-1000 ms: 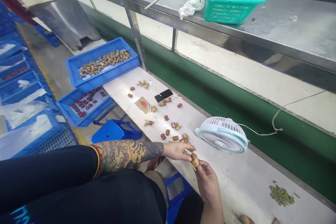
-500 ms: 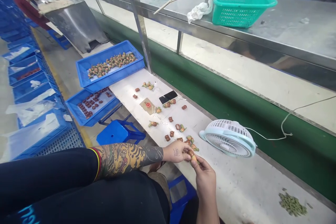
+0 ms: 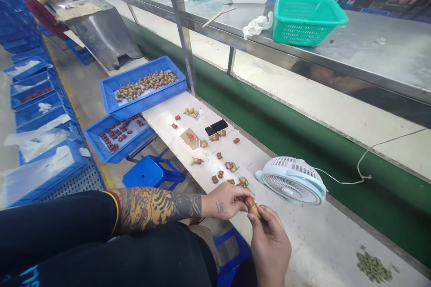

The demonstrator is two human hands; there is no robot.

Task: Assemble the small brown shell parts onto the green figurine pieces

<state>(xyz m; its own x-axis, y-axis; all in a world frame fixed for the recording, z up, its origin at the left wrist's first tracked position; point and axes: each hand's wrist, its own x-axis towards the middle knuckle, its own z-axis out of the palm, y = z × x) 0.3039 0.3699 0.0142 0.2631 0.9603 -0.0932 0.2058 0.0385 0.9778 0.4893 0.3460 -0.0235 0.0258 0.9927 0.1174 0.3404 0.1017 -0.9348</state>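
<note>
Just above the table's near edge, both hands hold one small brown-and-orange figurine (image 3: pixel 252 206). The fingertips of my left hand (image 3: pixel 225 201), on the tattooed arm, pinch its brown end. My right hand (image 3: pixel 270 238) grips the orange end between thumb and fingers. Fingers cover part of the piece, and its fine shape is too small to make out. Close by on the white table (image 3: pixel 303 233) lie loose brown pieces (image 3: pixel 214 179) and orange-green pieces (image 3: pixel 244 181), some of them touching in pairs.
A light-blue fan (image 3: pixel 292 180) stands right of my hands, its cord trailing back. Farther off are a phone (image 3: pixel 216 128), a cardboard piece (image 3: pixel 189 138) and blue trays of figurines (image 3: pixel 144 106). Small green pieces (image 3: pixel 373 267) lie lower right. A blue stool (image 3: pixel 144 171) and a seated person (image 3: pixel 45 11) are left.
Both hands have come slightly nearer, and the figurine shows more clearly between them. My right hand has shifted a little to the right. The view has tilted up slightly.
</note>
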